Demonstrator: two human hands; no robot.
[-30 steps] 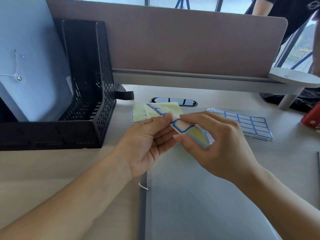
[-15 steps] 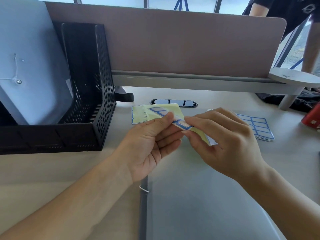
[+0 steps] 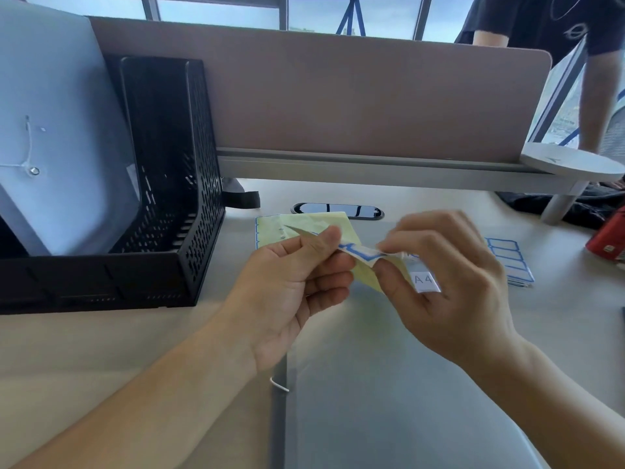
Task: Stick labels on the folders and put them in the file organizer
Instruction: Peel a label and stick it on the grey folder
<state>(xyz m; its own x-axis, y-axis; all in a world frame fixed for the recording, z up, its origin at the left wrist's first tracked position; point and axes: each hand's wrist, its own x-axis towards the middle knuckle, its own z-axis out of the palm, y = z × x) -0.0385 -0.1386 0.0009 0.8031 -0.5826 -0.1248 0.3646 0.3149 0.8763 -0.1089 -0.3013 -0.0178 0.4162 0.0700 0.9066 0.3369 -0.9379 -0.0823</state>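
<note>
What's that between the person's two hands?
In the head view, a blue-bordered label spans the gap: the left hand pinches the yellowish backing sheet, the right hand pinches the label's end.

Desk (image 3: 101, 350), pale wood-tone top.
- Far edge: tan partition panel (image 3: 355, 96), upright on a grey rail (image 3: 372, 167).
- Just in front of the rail, mid-desk: glossy black oval cable port (image 3: 338, 210).
- Far right corner: round white stand (image 3: 571, 162) on a slanted post, with dark cloth (image 3: 592, 203) bunched around it.
- Right edge: red container (image 3: 608, 240) (cut off by the frame, kind unclear).
- Under the rail's left end: black strap (image 3: 241, 198).
- Beyond the panel: windows (image 3: 220, 8) and a person in a black shirt (image 3: 541, 22).
</note>
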